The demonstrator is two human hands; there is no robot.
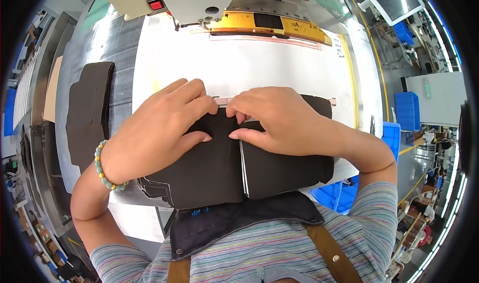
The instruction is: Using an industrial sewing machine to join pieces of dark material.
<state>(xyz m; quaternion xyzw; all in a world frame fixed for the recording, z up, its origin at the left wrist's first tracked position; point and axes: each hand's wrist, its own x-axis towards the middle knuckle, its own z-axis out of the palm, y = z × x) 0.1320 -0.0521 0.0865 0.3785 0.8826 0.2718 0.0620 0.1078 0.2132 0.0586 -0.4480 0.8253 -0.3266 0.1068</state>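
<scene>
Flat black sheets (214, 173) lie in front of me on the work table, with a second black stack (289, 173) beside them on the right. A narrow gap with pale edges separates the two. My left hand (167, 121) rests on the left sheets. Its bent fingers are at their far edge and its thumb lies apart on the black surface. My right hand (282, 116) reaches over the right stack, fingers curled at the far edge near the gap and thumb apart below them. A thin pinkish strip (223, 102) runs along that far edge, partly hidden by my hands.
Beyond the hands stands a machine head (194, 3) with a red switch, above a yellow bar (299, 29). White sheeting (279, 63) covers the table's middle. Another black stack (90, 113) lies at the left. Blue bins (344, 193) stand below the table's right edge.
</scene>
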